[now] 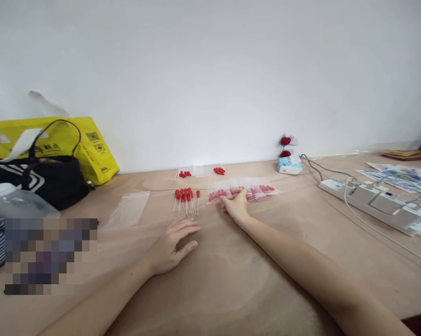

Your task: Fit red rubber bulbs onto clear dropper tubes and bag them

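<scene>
My right hand (pixel 236 205) reaches forward, its thumb and fingers on a clear plastic bag (pixel 231 190) with red-bulbed pieces inside. The bag lies in an overlapping row of similar filled bags (pixel 264 191). My left hand (pixel 175 245) rests on the tabletop, fingers stretched out, holding nothing. Just beyond it lie several droppers (pixel 186 198) with red bulbs and thin clear stems. Farther back are loose red bulbs (pixel 184 174) and another small pile of red bulbs (pixel 219 171), with small clear pieces between them. A flat clear bag (pixel 128 208) lies to the left.
A yellow bag (pixel 98 154), a black handbag (pixel 63 179) and a clear plastic container (pixel 24 203) stand at the left. A blurred-out patch covers something nearby. At right are a tissue pack (pixel 290 164), red artificial flowers (pixel 285 140), a power strip (pixel 371 203) with cables, and papers (pixel 402 175).
</scene>
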`<state>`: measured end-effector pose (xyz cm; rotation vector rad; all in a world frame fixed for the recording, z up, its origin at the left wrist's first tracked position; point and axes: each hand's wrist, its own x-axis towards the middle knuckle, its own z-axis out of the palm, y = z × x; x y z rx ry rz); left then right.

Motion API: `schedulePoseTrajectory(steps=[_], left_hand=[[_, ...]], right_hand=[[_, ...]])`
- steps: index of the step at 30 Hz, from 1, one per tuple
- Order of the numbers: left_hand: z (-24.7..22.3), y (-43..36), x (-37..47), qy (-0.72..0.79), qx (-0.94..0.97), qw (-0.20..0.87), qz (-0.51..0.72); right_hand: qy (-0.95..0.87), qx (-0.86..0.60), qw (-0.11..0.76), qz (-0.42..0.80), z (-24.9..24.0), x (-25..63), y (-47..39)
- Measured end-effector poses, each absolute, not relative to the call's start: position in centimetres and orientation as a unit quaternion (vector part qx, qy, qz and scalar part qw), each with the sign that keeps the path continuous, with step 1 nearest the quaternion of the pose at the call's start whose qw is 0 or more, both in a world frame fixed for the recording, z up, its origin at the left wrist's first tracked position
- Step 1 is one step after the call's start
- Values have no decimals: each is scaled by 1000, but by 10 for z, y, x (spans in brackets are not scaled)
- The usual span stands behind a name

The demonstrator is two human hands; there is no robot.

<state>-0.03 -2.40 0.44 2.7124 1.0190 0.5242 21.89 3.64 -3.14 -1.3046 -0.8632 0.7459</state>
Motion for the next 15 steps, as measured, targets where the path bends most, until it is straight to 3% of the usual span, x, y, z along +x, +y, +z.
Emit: schedulePoseTrajectory(steps=[4,8,11,15], left_hand=[[8,8,-28,503,823,-23,262],[9,42,-75,695,684,-109,193],[7,52,-100,758,632,-79,145],[10,48,-107,730,665,-3,156]], right_hand=[[-456,-550,639,284,-35,229,15],[-556,-510,579,311,-37,239,-6],[-580,-498,545,344,-36,243,-13],[-586,-495,535,354,-33,242,-14]])
